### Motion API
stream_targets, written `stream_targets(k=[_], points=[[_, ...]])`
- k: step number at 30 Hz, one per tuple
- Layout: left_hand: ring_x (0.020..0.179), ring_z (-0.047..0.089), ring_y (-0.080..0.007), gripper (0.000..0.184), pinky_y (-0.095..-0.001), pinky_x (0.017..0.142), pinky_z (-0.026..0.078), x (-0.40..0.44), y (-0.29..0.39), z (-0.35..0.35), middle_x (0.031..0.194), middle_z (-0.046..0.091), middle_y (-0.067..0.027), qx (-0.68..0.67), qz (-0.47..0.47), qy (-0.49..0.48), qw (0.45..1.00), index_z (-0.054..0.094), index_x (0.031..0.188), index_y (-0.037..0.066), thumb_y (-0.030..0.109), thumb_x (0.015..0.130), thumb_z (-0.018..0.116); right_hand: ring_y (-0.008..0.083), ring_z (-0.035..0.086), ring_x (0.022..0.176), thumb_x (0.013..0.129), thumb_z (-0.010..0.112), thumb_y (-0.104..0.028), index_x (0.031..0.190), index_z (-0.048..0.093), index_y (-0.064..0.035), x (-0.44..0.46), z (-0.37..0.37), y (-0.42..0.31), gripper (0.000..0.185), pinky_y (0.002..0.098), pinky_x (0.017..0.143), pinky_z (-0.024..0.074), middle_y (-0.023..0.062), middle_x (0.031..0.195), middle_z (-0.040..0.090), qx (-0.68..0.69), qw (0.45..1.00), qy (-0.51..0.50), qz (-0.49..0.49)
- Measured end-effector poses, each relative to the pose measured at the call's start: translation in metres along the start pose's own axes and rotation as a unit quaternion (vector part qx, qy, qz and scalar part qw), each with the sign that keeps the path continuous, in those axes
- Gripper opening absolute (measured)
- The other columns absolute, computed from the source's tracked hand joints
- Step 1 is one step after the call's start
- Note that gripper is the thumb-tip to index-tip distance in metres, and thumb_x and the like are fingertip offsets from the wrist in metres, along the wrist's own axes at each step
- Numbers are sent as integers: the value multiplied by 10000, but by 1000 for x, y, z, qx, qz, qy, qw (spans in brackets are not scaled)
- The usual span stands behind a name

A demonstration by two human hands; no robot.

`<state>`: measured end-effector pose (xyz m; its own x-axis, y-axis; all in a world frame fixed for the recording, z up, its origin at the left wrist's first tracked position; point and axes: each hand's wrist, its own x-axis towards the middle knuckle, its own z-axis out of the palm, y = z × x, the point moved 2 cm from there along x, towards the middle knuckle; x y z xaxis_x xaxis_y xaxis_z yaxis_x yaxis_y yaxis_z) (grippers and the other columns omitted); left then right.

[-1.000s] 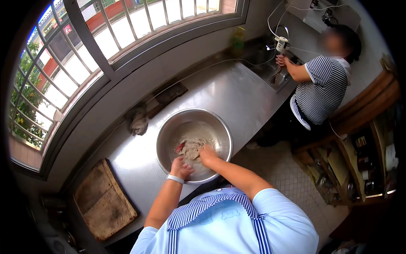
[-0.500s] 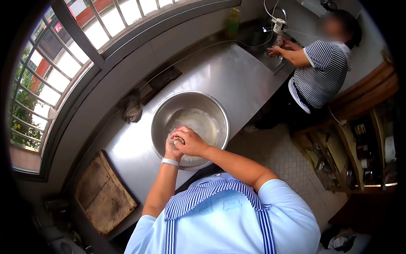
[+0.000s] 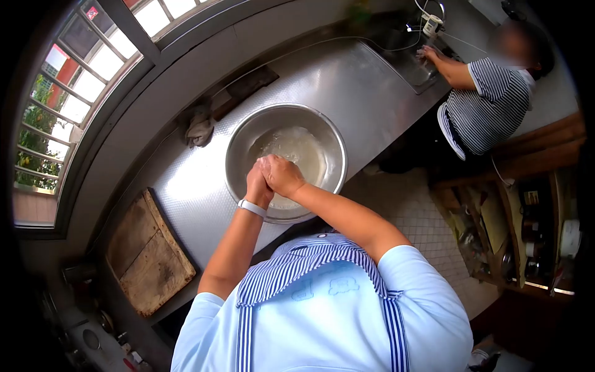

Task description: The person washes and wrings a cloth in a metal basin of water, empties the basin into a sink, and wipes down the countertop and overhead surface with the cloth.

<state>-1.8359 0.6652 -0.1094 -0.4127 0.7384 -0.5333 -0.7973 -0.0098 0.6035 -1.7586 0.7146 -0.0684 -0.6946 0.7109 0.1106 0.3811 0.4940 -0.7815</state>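
My left hand (image 3: 257, 183), with a white band on its wrist, is closed against my right hand (image 3: 282, 176) over the near left part of a large metal bowl (image 3: 338, 162). The fingers of both hands are wrapped tightly together. Whatever is between the palms is hidden now; a greyish lump showed there half a second ago. Cloudy, pale liquid (image 3: 299, 149) lies in the bottom of the bowl.
The bowl stands on a metal counter (image 3: 338, 80). A crumpled cloth (image 3: 199, 129) lies by the wall, and a worn wooden board (image 3: 152, 257) is at the left. Another person (image 3: 486, 105) in a striped shirt works at the sink (image 3: 418, 71). Wooden shelves (image 3: 508, 211) stand at the right.
My two hands have closed more tightly together, and the greyish lump between them is out of sight. The view has shifted a little. The other person's hands have moved closer together.
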Motion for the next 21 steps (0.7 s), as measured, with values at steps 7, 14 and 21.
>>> stream_targets(k=[7,14,21], points=[[677,548,-148,272,-305,519,448,16,-2,-10,799,553,-38,259,88,85,958,530,908,100,312,966,369,423,598,742,927,387,-257,816,586,1,4,2,15,344,486,698,483,251,799,617,6,1000,6,0],[783,566,-229,353,-366,673,458,30,-18,-26,860,584,-120,260,77,64,961,558,910,7,290,961,354,432,588,683,917,407,-224,761,597,7,3,5,30,337,492,663,478,263,738,601,14,1000,-12,-13],[696,553,-197,351,-373,641,441,36,-23,-32,768,598,-110,359,168,47,917,569,826,2,282,952,400,427,584,763,932,356,-245,786,576,-7,-3,3,37,356,492,700,461,244,794,611,35,998,-48,4]])
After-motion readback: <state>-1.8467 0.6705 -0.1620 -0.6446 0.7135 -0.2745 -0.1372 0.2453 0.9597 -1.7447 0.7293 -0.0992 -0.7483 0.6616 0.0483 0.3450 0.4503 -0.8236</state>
